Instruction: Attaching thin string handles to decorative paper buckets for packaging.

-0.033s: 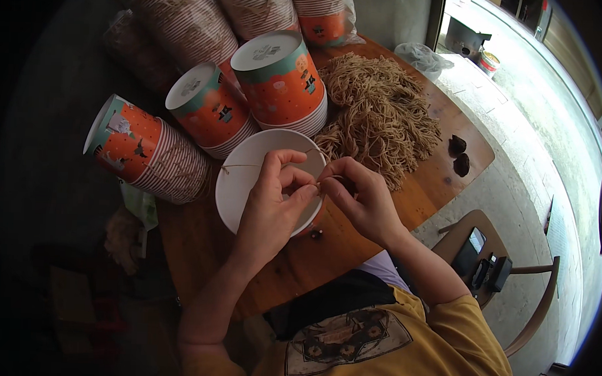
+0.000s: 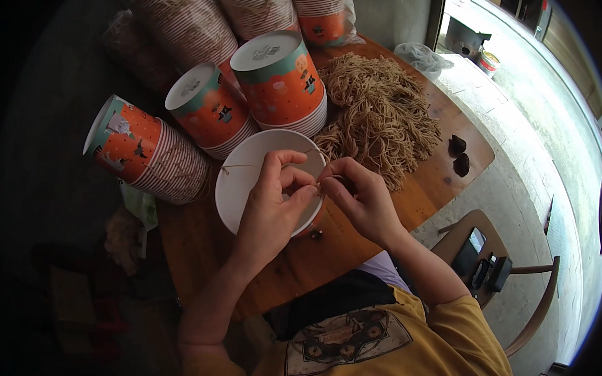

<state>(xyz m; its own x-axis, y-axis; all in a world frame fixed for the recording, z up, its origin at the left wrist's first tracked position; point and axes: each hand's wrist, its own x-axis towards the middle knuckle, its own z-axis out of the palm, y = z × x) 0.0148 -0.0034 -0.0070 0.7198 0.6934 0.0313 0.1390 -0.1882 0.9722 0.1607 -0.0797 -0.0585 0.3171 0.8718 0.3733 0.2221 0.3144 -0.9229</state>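
Over a white paper tub (image 2: 233, 197) with its mouth facing up, my left hand (image 2: 277, 204) and my right hand (image 2: 363, 198) meet near the right side of the rim. Thumbs and forefingers of both hands are pinched on a thin tan string (image 2: 243, 165). One end of it sticks out past the tub's left rim, and a small curve shows above my right fingertips. The exact pinch point is partly hidden by my fingers. Just beyond lies a tangled heap of tan string (image 2: 383, 118) on the wooden table (image 2: 440, 186).
Upturned stacks of orange and green paper tubs (image 2: 278, 74) line the far left, with bagged stacks (image 2: 187, 25) behind. Two dark lumps (image 2: 460, 156) lie at the table's right. A clear plastic bag (image 2: 421, 58) sits at the far corner. A chair (image 2: 485, 241) holds a phone (image 2: 471, 247).
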